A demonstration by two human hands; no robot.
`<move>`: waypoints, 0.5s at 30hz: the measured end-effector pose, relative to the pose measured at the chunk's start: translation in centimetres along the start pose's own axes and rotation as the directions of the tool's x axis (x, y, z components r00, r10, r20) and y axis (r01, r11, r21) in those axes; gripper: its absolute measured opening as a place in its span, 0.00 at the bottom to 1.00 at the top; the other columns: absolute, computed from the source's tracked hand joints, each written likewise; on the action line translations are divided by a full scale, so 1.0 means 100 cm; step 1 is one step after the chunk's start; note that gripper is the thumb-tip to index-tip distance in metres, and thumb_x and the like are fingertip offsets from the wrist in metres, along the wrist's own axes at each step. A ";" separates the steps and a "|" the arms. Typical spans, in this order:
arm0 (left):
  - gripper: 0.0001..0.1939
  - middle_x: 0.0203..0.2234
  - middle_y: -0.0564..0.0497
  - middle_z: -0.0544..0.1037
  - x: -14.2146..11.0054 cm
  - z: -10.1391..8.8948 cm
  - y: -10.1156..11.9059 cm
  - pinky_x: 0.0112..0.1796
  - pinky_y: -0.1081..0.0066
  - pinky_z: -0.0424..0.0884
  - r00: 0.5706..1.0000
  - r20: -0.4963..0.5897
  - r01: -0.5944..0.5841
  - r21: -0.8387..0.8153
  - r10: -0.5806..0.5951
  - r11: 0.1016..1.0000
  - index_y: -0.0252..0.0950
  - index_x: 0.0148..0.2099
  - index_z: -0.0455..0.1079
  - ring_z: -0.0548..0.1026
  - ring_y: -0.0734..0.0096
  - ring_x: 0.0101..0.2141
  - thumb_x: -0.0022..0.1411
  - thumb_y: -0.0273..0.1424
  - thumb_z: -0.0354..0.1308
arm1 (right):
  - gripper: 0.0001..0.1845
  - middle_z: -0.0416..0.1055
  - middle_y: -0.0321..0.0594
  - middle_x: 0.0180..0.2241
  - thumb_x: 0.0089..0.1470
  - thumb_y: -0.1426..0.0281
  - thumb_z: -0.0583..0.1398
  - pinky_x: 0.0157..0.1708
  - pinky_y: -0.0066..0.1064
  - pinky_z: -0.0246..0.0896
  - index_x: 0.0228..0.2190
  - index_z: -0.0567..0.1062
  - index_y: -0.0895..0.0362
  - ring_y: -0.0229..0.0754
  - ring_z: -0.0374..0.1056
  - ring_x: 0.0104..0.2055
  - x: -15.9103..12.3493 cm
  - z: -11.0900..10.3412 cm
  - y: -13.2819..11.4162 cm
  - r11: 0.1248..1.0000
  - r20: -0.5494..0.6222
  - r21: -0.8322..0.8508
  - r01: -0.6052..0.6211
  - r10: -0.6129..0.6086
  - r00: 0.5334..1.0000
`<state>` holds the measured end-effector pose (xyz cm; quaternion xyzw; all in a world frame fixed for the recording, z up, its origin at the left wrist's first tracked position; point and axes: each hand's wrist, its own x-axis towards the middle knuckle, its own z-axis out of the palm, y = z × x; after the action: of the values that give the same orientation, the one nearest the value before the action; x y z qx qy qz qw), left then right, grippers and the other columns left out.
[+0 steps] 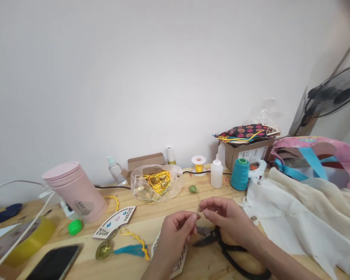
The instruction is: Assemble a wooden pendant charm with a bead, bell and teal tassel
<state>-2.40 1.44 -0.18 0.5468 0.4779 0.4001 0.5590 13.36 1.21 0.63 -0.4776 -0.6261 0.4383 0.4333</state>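
My left hand (pixel 175 233) and my right hand (pixel 224 216) meet above the wooden table (pixel 146 221), fingertips pinched together on something tiny that I cannot make out. A thin thread seems to run from the pinch up to a small green bead (pixel 193 189). Black scissors (pixel 218 243) lie under my right wrist. A white fan-shaped cutout (pixel 179 260) lies partly hidden under my left hand. Left of it rest a gold disc with a teal tassel and yellow cord (pixel 121 249) and another fan-shaped cutout (pixel 115 221).
A pink tumbler (pixel 76 190), green cap (pixel 75 226), yellow tape roll (pixel 26 241) and phone (pixel 54 262) sit at left. Behind are a plastic bag of yellow cord (pixel 156 184), glue bottle (pixel 216 173), teal thread cone (pixel 239 174), cardboard box (pixel 247 151). Cream cloth (pixel 303 217) covers the right.
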 end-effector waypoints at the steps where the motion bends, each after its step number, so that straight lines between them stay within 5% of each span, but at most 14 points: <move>1: 0.14 0.12 0.57 0.64 0.000 0.000 -0.001 0.17 0.78 0.49 1.000 -0.019 0.005 -0.003 -0.005 1.000 0.31 0.25 0.71 0.56 0.81 0.15 0.47 0.39 0.58 | 0.09 0.71 0.40 0.27 0.45 0.69 0.55 0.29 0.30 0.61 0.29 0.72 0.58 0.40 0.66 0.29 -0.005 -0.006 -0.004 0.993 0.003 -0.119 -0.010 0.011 1.000; 4: 0.15 0.12 0.59 0.61 0.001 -0.001 -0.004 0.17 0.78 0.47 0.999 -0.040 0.013 -0.027 -0.015 1.000 0.31 0.26 0.72 0.54 0.82 0.15 0.47 0.40 0.58 | 0.11 0.71 0.39 0.29 0.39 0.74 0.56 0.34 0.33 0.61 0.29 0.73 0.55 0.43 0.66 0.33 -0.027 -0.022 -0.013 0.861 0.062 -0.507 0.044 -0.015 0.998; 7: 0.15 0.11 0.60 0.58 0.003 -0.001 -0.006 0.17 0.78 0.45 0.999 -0.047 0.012 -0.046 -0.015 0.999 0.31 0.26 0.72 0.51 0.83 0.15 0.47 0.41 0.57 | 0.18 0.70 0.42 0.35 0.33 0.80 0.55 0.36 0.34 0.60 0.30 0.73 0.53 0.46 0.65 0.37 -0.047 -0.030 -0.013 0.703 0.162 -0.707 0.077 0.055 0.985; 10: 0.15 0.11 0.61 0.56 0.004 -0.002 -0.007 0.17 0.79 0.44 0.998 -0.054 0.014 -0.054 -0.017 0.998 0.31 0.26 0.71 0.50 0.83 0.15 0.47 0.40 0.58 | 0.22 0.70 0.41 0.33 0.31 0.83 0.52 0.34 0.31 0.60 0.30 0.72 0.53 0.45 0.66 0.36 -0.053 -0.026 -0.006 0.626 0.177 -0.776 0.079 0.097 0.979; 15: 0.15 0.10 0.62 0.55 0.003 -0.007 -0.005 0.15 0.79 0.42 0.998 -0.044 0.030 -0.092 -0.034 0.995 0.30 0.26 0.70 0.49 0.84 0.14 0.47 0.40 0.58 | 0.20 0.72 0.38 0.31 0.32 0.82 0.51 0.28 0.29 0.61 0.29 0.70 0.53 0.45 0.67 0.35 -0.050 -0.021 -0.003 0.643 0.169 -0.762 0.078 0.081 0.982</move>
<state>-3.02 1.84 -0.66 0.5037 0.4807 0.4248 0.5786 16.18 -3.49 0.82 -0.5729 -0.7900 0.1758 0.1293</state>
